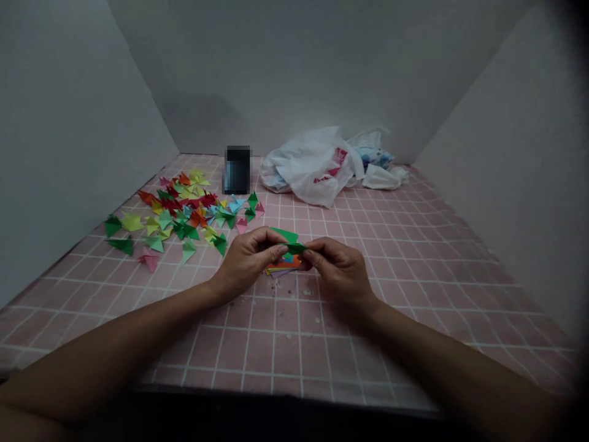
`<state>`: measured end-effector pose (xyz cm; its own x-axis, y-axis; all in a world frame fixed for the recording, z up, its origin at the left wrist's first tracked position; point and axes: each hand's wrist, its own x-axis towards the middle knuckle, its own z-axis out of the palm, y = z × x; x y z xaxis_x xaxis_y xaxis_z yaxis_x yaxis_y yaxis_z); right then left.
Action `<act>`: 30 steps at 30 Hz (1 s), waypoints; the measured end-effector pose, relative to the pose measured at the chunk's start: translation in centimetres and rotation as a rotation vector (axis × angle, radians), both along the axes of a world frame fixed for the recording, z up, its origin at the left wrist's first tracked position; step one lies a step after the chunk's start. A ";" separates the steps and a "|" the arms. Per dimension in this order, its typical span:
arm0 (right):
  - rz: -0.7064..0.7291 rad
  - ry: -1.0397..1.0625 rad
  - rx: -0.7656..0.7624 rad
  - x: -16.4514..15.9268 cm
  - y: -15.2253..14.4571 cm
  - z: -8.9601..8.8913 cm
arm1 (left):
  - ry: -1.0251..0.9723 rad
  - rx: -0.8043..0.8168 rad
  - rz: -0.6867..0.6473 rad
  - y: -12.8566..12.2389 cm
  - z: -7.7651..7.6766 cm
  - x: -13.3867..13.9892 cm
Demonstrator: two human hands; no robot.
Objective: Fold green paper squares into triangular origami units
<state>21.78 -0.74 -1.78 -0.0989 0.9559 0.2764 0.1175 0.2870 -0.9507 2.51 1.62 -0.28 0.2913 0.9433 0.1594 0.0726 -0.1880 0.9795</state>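
A small folded piece of green paper (295, 248) is stretched between both hands above the middle of the table. My left hand (246, 258) pinches its left end between thumb and forefinger. At its right end, my right hand (343, 270) grips it with thumb and fingertips. Beneath and just behind the hands lies a stack of coloured paper sheets (280, 270), with green, orange, yellow and lilac edges showing; the hands partly cover it. To the left, a heap of folded paper cranes (184, 212) in red, green, yellow, pink and blue spreads over the tablecloth.
A pink tablecloth with white grid lines (257, 350) covers the table. Behind the cranes stands a dark, pixelated rectangular object (237, 170). White plastic bags (317, 162) lie crumpled at the back. Pale walls (285, 73) enclose the back and both sides.
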 end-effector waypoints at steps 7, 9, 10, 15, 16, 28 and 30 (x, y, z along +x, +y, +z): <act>0.035 -0.008 -0.010 -0.3 -0.2 -0.5 | -0.015 -0.003 -0.029 0.1 0.1 -0.1; 0.078 -0.064 -0.018 -0.2 0.0 -0.5 | -0.018 0.013 -0.039 0.1 0.1 -0.1; 0.095 -0.071 -0.017 -0.2 0.1 -0.5 | -0.016 0.022 -0.046 0.1 0.0 -0.1; 0.074 -0.050 0.003 -0.2 0.1 -0.2 | 0.004 0.013 -0.085 0.2 -0.7 0.1; 0.063 -0.063 0.005 -0.2 0.0 -0.2 | -0.028 0.004 -0.079 0.2 -0.9 0.2; -0.009 -0.090 0.022 -0.7 -0.8 -0.4 | -0.115 -0.010 -0.011 -0.3 -1.2 0.6; -0.012 -0.061 -0.006 -0.7 -0.8 -0.5 | -0.130 0.007 0.012 -0.4 -1.1 0.6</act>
